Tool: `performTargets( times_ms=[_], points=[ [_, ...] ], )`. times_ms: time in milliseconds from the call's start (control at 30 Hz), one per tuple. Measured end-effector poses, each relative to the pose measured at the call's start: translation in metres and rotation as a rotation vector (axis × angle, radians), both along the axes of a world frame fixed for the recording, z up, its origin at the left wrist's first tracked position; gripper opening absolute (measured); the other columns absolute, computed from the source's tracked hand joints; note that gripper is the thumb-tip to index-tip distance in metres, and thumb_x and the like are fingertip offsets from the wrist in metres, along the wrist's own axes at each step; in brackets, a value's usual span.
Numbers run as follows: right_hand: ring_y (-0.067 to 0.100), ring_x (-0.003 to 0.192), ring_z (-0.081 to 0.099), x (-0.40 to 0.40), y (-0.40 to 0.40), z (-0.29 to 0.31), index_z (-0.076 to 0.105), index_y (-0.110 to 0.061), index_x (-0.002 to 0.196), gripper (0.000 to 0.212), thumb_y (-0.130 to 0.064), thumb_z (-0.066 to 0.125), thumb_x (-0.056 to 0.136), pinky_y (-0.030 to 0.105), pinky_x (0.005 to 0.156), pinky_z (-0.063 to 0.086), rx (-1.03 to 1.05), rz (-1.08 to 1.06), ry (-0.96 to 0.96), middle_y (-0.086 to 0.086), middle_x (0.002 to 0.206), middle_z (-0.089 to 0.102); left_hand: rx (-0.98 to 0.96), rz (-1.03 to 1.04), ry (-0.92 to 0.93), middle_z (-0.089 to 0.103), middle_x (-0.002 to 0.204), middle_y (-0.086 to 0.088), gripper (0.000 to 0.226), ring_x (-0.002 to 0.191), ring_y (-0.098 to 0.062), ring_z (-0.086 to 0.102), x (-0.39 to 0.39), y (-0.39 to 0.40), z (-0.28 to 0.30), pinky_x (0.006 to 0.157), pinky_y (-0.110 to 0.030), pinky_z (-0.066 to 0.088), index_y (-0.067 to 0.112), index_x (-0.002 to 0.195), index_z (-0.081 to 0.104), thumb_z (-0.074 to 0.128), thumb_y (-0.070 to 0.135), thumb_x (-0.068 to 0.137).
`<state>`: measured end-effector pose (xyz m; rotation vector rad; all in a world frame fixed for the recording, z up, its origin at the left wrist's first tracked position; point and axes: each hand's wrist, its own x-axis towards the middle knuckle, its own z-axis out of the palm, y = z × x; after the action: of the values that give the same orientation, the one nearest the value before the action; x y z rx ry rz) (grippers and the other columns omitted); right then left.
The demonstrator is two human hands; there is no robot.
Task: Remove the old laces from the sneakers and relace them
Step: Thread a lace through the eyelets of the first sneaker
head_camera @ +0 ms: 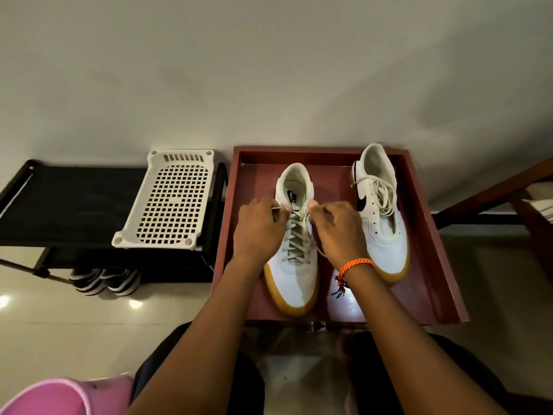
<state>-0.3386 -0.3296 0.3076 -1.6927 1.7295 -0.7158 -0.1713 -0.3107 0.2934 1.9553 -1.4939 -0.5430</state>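
Note:
Two white sneakers with gum soles stand in a dark red tray. The left sneaker is laced with a pale lace crossing up its front. My left hand pinches one end of that lace at the shoe's top left. My right hand, with an orange cord on the wrist, pinches the other end at the top right. The right sneaker lies a little farther back, its lace loose and tangled over the tongue.
A white perforated plastic shelf panel rests on a black shoe rack to the left, with striped sandals beneath. A pink object sits at the bottom left. A wooden frame stands at the right. The wall is right behind the tray.

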Motion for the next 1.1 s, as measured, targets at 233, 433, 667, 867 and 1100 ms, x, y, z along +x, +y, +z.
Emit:
performTargets(
  times_ms=[233,433,667,867,1100],
  points=[
    [0.016,0.084,0.064,0.005,0.002,-0.006,0.066,-0.024,0.08,0.019,-0.038,0.068,0.093,0.044,0.08,0.057,-0.007,0.039,-0.031,-0.007,0.089,0.065,0.024,0.082,0.103,0.069,0.078,0.008,0.02,0.071,-0.01,0.065,-0.002,-0.006,0.012,0.057,-0.025,0.043,0.018,0.081,0.069,0.067,0.023,0.1],
    [0.017,0.076,0.066,0.0,-0.002,-0.008,0.073,-0.015,0.077,0.027,-0.026,0.065,0.1,0.041,0.075,0.057,-0.005,0.053,-0.093,-0.003,0.078,0.071,0.072,0.08,0.171,0.074,0.077,-0.003,0.02,0.073,-0.021,0.073,0.002,-0.003,0.02,0.067,-0.042,0.06,0.016,0.075,0.06,0.062,0.018,0.095],
    [0.016,0.076,0.067,-0.002,-0.004,-0.007,0.076,-0.013,0.078,0.026,-0.024,0.066,0.098,0.038,0.076,0.057,0.007,0.045,-0.092,-0.001,0.079,0.073,0.17,0.064,0.571,0.08,0.086,-0.008,0.031,0.088,-0.025,0.08,0.01,-0.003,0.025,0.087,-0.048,0.066,0.007,0.076,0.058,0.048,0.004,0.106],
    [0.018,0.074,0.066,-0.003,-0.006,0.008,0.074,-0.011,0.074,0.027,-0.015,0.063,0.098,0.036,0.071,0.053,0.084,0.118,-0.154,0.003,0.078,0.073,0.122,0.007,0.366,0.079,0.082,0.001,0.034,0.074,-0.018,0.075,0.007,0.007,0.035,0.072,-0.039,0.059,0.019,0.079,0.069,0.058,0.033,0.108],
    [0.015,0.099,0.071,-0.019,0.009,0.068,0.075,-0.019,0.071,0.033,-0.017,0.061,0.101,0.034,0.085,0.052,0.079,0.235,-0.441,-0.006,0.107,0.078,-0.148,0.025,0.569,0.079,0.104,0.003,0.026,0.09,-0.012,0.074,-0.007,0.043,0.08,0.078,-0.02,0.056,0.004,0.087,0.073,0.063,0.018,0.106]
  ],
)
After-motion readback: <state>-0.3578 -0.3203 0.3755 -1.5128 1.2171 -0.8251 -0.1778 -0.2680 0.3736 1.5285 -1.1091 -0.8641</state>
